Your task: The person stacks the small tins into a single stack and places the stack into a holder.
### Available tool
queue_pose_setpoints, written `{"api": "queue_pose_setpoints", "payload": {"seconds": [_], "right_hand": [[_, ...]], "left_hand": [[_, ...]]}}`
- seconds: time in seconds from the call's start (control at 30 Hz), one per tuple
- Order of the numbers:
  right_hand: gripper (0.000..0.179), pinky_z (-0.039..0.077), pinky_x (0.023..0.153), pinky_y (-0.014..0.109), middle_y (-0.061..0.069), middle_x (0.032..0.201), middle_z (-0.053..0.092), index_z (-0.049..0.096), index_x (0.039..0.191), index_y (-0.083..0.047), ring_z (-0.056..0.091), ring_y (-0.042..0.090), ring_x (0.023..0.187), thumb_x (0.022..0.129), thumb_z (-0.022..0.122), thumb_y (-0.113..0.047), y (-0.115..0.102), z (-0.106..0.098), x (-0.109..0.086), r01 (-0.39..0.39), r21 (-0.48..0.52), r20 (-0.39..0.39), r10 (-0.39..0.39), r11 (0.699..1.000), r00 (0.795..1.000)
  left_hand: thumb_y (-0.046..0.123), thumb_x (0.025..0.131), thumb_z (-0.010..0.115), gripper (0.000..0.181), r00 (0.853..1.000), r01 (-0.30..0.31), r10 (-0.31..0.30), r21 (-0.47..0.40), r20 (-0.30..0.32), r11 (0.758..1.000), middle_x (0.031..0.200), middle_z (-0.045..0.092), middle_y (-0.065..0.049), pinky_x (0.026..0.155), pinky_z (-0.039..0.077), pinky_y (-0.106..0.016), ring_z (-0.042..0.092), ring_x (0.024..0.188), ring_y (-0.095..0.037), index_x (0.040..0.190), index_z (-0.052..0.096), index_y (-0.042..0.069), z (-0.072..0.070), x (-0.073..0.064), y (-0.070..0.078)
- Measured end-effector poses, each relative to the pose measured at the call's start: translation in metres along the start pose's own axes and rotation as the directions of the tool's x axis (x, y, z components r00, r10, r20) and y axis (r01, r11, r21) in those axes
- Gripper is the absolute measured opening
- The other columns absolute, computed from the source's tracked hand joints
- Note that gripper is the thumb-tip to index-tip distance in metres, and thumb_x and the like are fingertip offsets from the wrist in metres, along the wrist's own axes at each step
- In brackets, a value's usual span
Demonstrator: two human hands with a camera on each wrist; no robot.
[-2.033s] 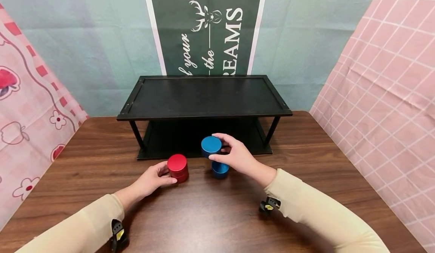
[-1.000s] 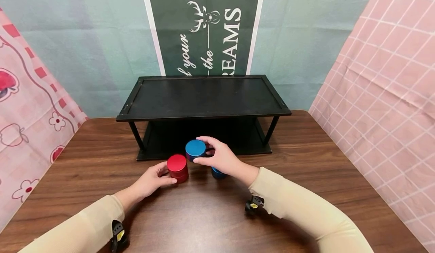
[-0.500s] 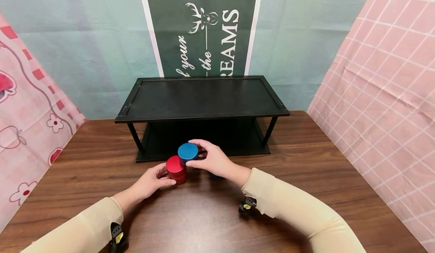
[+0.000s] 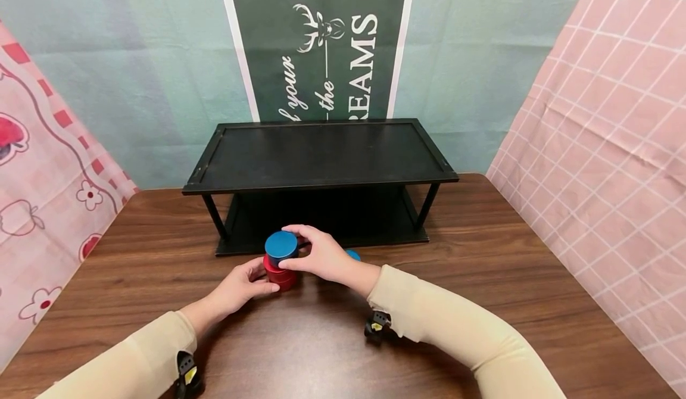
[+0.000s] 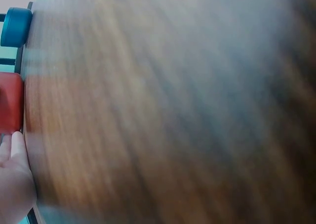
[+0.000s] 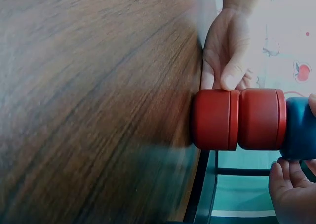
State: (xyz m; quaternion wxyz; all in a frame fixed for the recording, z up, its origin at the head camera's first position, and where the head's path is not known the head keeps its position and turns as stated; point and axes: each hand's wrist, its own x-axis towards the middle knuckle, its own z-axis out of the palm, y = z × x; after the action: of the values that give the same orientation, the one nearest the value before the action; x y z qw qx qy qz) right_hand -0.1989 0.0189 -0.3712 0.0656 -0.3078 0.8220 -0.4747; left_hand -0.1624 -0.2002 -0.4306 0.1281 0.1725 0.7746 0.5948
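Two small round red tins (image 6: 261, 119) stand stacked on the table, upright in the head view and sideways in the right wrist view. My left hand (image 4: 242, 289) holds the lower red tin (image 6: 215, 119), thumb in front and fingers around the far side. A blue tin (image 4: 281, 246) with a flat lid sits at the top of the red stack, its base right at the upper red tin. My right hand (image 4: 317, 257) grips this blue tin from the right, thumb in front and fingers behind. Another blue tin (image 4: 352, 255) stands on the table, mostly hidden behind the right hand.
A black two-level shelf (image 4: 321, 155) stands at the back of the brown wooden table (image 4: 498, 280), close behind the tins. Green cloth (image 4: 461, 59) hangs behind it, with pink cloths (image 4: 605, 119) along both sides.
My right hand has carried the blue tin leftward, from above the other blue tin to the top of the red stack. The left hand has stayed on the red tin.
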Motion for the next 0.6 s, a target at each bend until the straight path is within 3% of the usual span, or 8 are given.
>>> {"api": "queue_pose_setpoints", "payload": {"seconds": [0.6], "right_hand": [[0.065, 0.047, 0.085, 0.019, 0.005, 0.124, 0.053, 0.046, 0.135, -0.009, 0.055, 0.015, 0.102, 0.080, 0.075, -0.025, -0.0014, 0.0045, 0.0014, 0.045, -0.044, 0.049, -0.043, 0.998, 0.998]], "left_hand": [[0.011, 0.085, 0.069, 0.058, 1.000, -0.010, 0.009, 0.018, 0.009, 1.000, 0.129, 0.051, -0.024, 0.098, 0.041, -0.036, 0.047, 0.120, -0.036, 0.133, 0.041, -0.008, -0.0007, 0.0008, -0.0021]]}}
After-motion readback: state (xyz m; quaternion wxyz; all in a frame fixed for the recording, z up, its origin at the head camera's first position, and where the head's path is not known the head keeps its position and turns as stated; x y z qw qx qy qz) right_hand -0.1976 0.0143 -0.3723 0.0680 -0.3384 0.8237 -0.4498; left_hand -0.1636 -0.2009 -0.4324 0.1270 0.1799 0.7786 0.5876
